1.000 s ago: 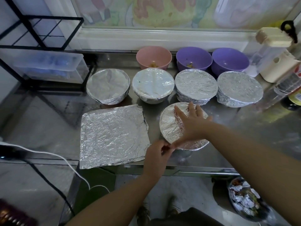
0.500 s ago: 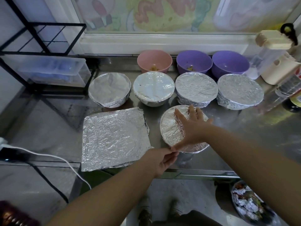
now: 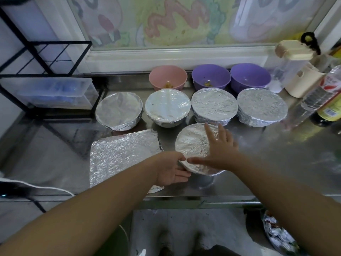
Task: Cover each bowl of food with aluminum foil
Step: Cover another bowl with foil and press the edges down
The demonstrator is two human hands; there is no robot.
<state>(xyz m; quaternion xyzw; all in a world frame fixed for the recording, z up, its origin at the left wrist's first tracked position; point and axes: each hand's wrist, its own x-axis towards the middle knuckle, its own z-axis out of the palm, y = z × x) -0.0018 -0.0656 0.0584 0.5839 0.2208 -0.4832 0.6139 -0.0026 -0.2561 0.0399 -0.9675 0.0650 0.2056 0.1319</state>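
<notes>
A foil-covered bowl (image 3: 191, 145) stands near the front edge of the steel counter (image 3: 276, 163). My right hand (image 3: 219, 150) lies flat on its foil top with fingers spread. My left hand (image 3: 171, 169) cups the bowl's near left side, pressing the foil rim. Behind it stand several foil-covered bowls in a row (image 3: 120, 112). At the back are a pink bowl (image 3: 168, 77) and two purple bowls (image 3: 211, 76) (image 3: 250, 77), uncovered, with bits of food in the first two. A stack of foil sheets (image 3: 123, 156) lies left of my hands.
A black wire rack (image 3: 46, 58) with a clear plastic box (image 3: 53, 91) stands at the left. Bottles and a cream container (image 3: 302, 80) crowd the right back corner. A white cable (image 3: 36, 185) runs at the left edge. A bin with crumpled foil (image 3: 276, 235) sits below right.
My left hand has turned from pinching the foil rim at the bowl's front to cupping its left side with the palm up. The right hand stays flat on top.
</notes>
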